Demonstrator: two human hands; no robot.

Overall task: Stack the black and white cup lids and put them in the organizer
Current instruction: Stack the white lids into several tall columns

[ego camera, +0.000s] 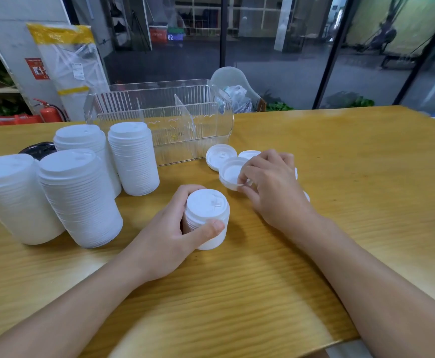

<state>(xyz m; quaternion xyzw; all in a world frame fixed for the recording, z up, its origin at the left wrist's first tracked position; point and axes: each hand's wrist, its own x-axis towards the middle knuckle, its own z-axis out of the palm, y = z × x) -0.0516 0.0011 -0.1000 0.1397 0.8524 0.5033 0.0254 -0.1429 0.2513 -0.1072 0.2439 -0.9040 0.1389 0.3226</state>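
My left hand [170, 236] grips a short stack of white lids [207, 215] standing on the wooden table [366, 177]. My right hand [270, 187] pinches the rim of an upturned white lid [230, 175] just right of that stack. More loose white lids [220, 156] lie around and partly under my right hand. Several tall stacks of white lids [79, 197] stand at the left. A black lid [36, 149] peeks out behind them. The clear organizer [164, 117] with dividers stands at the back of the table, nothing visible inside it.
Behind the table stand a chair with a plastic bag [237, 95], a red fire extinguisher [49, 112] and a glass wall. The table's near edge runs past my right forearm at the lower right.
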